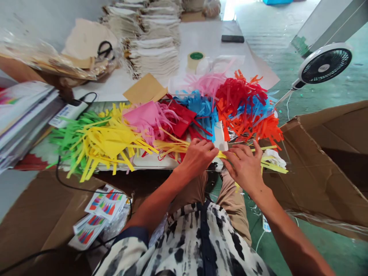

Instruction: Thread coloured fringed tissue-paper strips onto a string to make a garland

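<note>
One left hand [198,155] and one right hand [245,165] are seen at centre. One fan [324,65], one tape roll [195,59] and one phone [232,38] are counted above.

Fringed cut-paper bundles, solid colours: green bundle [69,135], yellow bundle [107,143], pink bundle [143,117], red bundle [181,117], blue bundle [201,107], orange bundle [253,123]. Thin paper strip [221,154] plain yellow. Cotton shirt [198,245] white with black blotches. Plastic desk fan [324,65] white, black grille. Cardboard box [324,153] brown.

Bright daylight, soft shadows (edges bowed, smeared).
</note>
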The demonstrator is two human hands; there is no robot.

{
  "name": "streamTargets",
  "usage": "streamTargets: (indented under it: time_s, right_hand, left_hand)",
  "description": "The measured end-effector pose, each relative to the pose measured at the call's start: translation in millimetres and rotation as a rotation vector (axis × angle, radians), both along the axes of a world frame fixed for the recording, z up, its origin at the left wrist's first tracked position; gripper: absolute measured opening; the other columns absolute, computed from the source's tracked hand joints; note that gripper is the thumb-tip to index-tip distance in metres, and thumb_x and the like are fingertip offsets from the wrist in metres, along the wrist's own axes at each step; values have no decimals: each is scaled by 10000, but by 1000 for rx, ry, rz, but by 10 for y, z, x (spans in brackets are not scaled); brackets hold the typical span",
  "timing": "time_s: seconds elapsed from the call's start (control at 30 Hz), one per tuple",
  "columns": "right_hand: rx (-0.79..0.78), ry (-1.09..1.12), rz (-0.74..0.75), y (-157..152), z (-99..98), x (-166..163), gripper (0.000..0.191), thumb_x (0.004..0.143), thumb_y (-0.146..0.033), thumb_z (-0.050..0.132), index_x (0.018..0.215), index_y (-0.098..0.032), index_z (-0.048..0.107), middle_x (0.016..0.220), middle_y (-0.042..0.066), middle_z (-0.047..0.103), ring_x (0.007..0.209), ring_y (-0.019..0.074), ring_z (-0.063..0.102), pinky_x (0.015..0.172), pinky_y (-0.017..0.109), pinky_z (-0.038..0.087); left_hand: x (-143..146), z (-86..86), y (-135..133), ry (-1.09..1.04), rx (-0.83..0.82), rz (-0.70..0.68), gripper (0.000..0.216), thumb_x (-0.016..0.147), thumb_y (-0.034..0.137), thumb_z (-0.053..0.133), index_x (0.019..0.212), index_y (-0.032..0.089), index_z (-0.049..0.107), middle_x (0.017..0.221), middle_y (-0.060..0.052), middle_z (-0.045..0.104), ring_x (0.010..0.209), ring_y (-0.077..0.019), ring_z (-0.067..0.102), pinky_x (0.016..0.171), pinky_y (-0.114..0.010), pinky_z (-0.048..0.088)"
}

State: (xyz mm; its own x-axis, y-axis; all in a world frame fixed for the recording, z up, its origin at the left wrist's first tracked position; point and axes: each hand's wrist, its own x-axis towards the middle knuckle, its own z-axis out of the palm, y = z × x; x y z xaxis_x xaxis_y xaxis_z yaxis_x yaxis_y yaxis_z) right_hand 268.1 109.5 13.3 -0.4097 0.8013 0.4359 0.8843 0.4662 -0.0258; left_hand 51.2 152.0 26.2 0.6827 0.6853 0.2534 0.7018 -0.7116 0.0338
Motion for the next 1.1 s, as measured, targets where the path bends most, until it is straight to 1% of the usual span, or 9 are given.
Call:
streamTargets:
  time_s: [0.17,0.27,0.37,0.5,0.6,0.8,0.93,1.0,1.1]
  right_hand:
    - [53,7,36,64,-62,-22,164,1040,-256,597,1004,-234,756,968,24,794,1098,230,629,1282,584,140]
    - [20,-16,6,78,-39,-24,181,1054,-300,576,1057,-235,746,1037,44,793,1132,246,625,1281,595,139]
    - [-18,-38,-3,67,-8,-57,196,1045,-337,593,1157,-252,730,1109,42,793,1179,265,611,1279,611,119]
    - [-5,-31,-4,71,-17,-91,162,1034,-307,602,1094,-264,746,1056,26,797,1155,255,605,1278,601,119]
    - [6,-42,10,105,-25,-78,173,1030,-248,595,1105,-259,750,1038,26,791,1134,239,604,1284,599,124]
    - [48,-106,74,100,34,115,238,1047,-144,551,1059,-275,750,979,-15,789,1085,191,642,1296,586,129]
    - [81,-69,73,1,7,298,178,1035,-185,603,1080,-282,745,998,-15,806,1087,215,660,1279,584,182]
    - [42,-30,33,-34,-25,331,141,1033,-241,618,1080,-272,746,1030,1,802,1091,235,654,1262,589,209]
    - [-37,44,-35,-42,-59,301,174,1036,-330,614,1108,-273,762,1046,20,786,1090,255,634,1236,591,232]
  left_hand:
    - [1,-10,-16,-32,16,8,212,1044,411,606,1068,219,694,1102,-68,751,1012,-256,659,852,-436,384]
    - [14,-20,-14,-12,28,17,143,1051,304,585,1071,215,695,1104,-69,752,1000,-248,661,844,-432,386]
    - [21,-46,-1,3,37,22,173,1063,230,537,1057,214,709,1089,-75,760,976,-241,664,845,-434,392]
    - [4,-74,16,11,48,11,187,1068,238,531,1071,223,717,1114,-71,762,991,-236,664,867,-424,401]
    - [-13,-67,37,24,37,-11,173,1063,260,548,1084,226,717,1116,-71,761,992,-241,665,859,-422,406]
    - [-24,-49,63,37,46,-27,166,1056,221,552,1072,203,717,1093,-68,768,980,-235,680,874,-409,422]
    - [-60,-86,20,0,56,-52,162,1053,210,571,1097,221,726,1146,-52,774,1034,-215,676,941,-395,423]
    - [-76,-116,-2,-30,63,-29,160,1058,222,571,1100,226,725,1156,-41,776,1033,-209,673,946,-389,422]
    - [-85,-153,-18,-68,58,30,160,1068,242,561,1061,219,719,1125,-33,779,991,-204,670,931,-389,420]
